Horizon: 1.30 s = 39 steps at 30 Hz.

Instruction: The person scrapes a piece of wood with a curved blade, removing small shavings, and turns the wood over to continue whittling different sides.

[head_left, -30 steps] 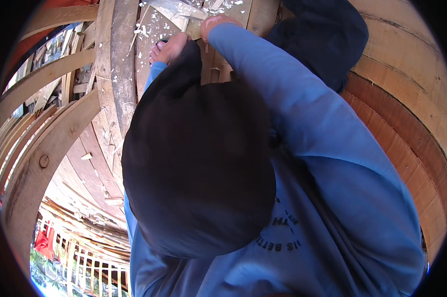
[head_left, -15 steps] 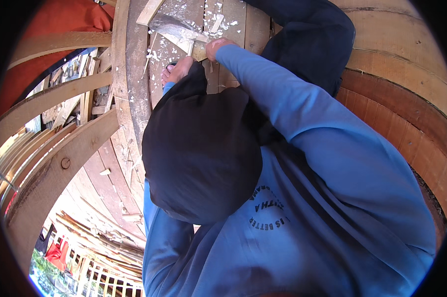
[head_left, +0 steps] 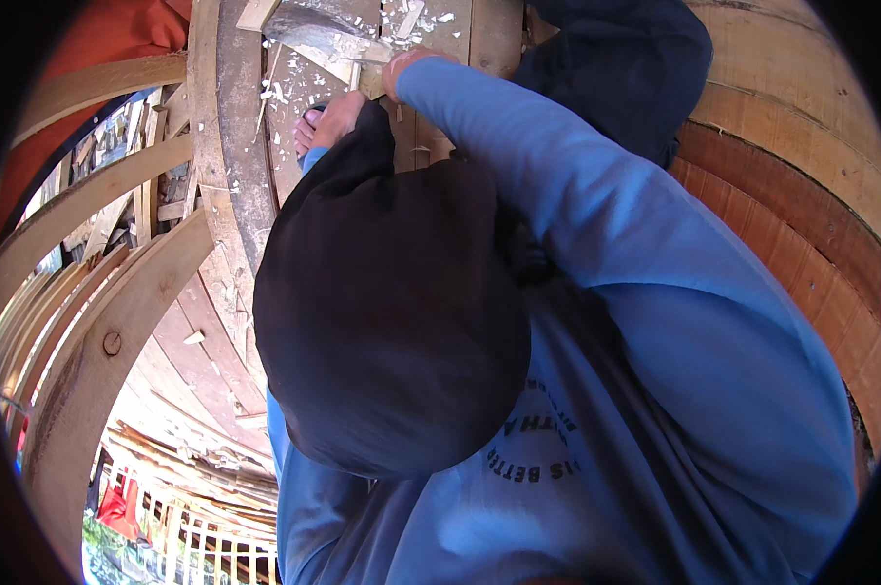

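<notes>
dark lettering (head_left: 543, 439) curves across blue shirt (head_left: 752, 409); left hand (head_left: 341, 114) holds stick (head_left: 354, 77).

Woodworking site | plank floor (head_left: 177, 375) | scattered wood chips (head_left: 410, 19) | bare timber beams (head_left: 134, 312) | piled strips (head_left: 189, 458)

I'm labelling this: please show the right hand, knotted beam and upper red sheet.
Right hand (head_left: 398, 71), head view: skin beyond the cuff.
Knotted beam (head_left: 112, 343), head view: round knot.
Upper red sheet (head_left: 119, 41), head view: visible middle.
</notes>
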Each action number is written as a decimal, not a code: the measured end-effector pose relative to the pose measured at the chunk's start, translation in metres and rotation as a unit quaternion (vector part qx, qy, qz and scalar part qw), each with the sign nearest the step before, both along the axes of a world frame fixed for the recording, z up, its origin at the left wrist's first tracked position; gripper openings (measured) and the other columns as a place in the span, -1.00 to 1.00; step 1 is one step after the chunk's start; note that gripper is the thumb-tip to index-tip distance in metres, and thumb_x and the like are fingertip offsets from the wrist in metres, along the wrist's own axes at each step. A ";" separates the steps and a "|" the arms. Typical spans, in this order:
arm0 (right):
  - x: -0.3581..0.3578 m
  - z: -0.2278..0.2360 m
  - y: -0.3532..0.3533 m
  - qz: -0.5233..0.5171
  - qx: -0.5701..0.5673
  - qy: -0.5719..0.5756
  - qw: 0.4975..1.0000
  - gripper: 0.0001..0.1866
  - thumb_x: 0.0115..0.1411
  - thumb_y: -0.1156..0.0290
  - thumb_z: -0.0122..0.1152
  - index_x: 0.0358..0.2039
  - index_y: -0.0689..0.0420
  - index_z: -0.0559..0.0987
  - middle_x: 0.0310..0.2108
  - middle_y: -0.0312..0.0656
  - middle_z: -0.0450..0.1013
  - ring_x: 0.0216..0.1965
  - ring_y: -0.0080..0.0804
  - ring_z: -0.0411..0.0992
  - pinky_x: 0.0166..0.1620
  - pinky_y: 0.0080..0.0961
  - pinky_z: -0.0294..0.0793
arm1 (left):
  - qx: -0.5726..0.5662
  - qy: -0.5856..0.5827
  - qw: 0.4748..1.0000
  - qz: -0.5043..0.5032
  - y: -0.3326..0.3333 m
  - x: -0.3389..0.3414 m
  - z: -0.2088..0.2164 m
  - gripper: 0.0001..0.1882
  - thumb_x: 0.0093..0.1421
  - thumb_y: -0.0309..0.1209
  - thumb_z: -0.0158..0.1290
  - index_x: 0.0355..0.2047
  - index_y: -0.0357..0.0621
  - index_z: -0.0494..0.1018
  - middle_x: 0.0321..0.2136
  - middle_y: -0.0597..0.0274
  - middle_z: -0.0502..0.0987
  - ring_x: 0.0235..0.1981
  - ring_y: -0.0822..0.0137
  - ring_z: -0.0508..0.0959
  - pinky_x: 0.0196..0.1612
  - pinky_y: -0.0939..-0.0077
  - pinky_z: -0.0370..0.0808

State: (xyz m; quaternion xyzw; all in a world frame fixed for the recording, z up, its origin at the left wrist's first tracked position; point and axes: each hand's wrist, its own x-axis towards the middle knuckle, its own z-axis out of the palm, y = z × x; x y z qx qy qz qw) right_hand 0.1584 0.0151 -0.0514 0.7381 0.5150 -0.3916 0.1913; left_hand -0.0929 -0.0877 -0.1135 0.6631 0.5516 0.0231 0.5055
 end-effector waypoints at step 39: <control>0.027 -0.023 -0.038 -0.229 0.125 0.187 0.947 -0.46 0.30 0.07 -0.02 -0.15 0.42 0.50 -0.58 0.10 0.49 -0.68 -0.16 0.49 -0.42 -0.22 0.54 | -0.262 -0.262 0.920 0.129 0.113 0.032 0.133 -0.70 0.44 -0.15 -0.07 -0.17 -0.16 0.36 -0.39 0.28 0.45 -0.59 0.46 0.39 -0.52 0.63 0.34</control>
